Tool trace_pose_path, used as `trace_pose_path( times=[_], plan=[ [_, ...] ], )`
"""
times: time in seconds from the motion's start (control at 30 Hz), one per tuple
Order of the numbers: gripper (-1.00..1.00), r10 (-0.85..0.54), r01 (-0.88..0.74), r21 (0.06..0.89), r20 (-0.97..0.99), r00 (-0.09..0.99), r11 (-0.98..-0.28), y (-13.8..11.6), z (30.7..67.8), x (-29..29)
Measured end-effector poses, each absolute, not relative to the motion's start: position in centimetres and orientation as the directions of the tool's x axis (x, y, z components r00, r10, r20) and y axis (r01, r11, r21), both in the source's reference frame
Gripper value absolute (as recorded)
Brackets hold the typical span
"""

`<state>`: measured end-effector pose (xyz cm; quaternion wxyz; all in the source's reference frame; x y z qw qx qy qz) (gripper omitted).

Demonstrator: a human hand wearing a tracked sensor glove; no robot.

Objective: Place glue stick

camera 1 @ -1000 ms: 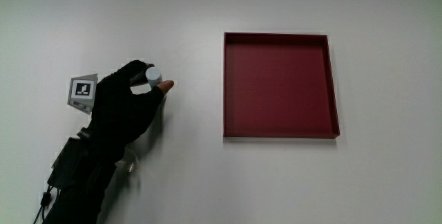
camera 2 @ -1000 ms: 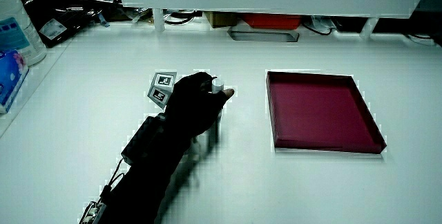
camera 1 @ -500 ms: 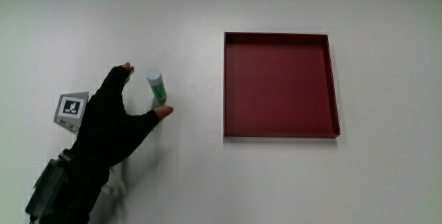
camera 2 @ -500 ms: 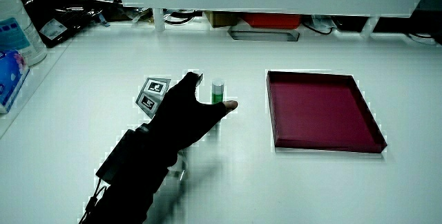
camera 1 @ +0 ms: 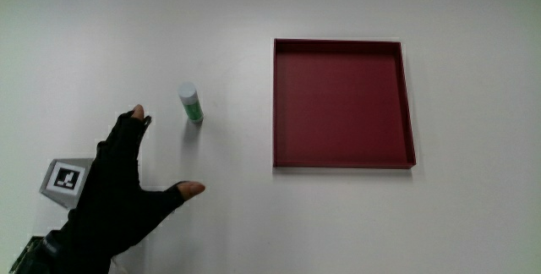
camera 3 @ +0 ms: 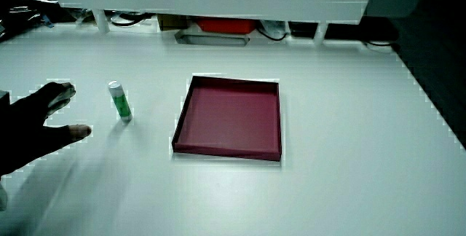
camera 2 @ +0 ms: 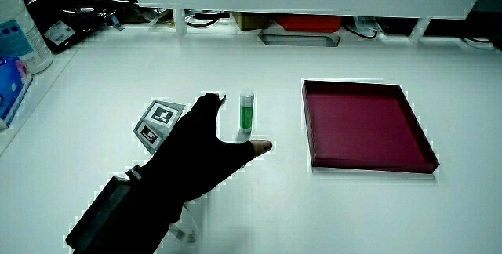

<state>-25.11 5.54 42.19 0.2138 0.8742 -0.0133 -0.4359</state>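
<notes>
Fingers (camera 1: 135, 122) of my gloved hand (camera 1: 118, 194) are spread and hold nothing. Just farther from me the glue stick (camera 1: 191, 103) stands upright on the white surface (camera 1: 228, 223), apart from them and beside the red tray (camera 1: 343, 164) (not in it). I judge it light, stiff, easily toppled; best gripped around its middle.

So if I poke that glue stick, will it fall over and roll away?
Probably. The glue stick stands upright on a narrow base on the bare table, so a poke near its cap would likely tip it. Being round, it could then roll. It looks like stiff plastic, so it likely wouldn't bend.
</notes>
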Motion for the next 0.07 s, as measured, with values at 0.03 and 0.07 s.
trace_pose_path(
  times=[0.03, 0.07],
  plan=[
    [-1.00, -0.164, 0.193, 0.336, -0.790, 0.591, -0.922, 5.67, 42.00, -25.05],
    [-1.00, -0.178, 0.214, 0.335, -0.828, 0.532, -0.917, 5.84, 41.78, -24.90]
  ],
)
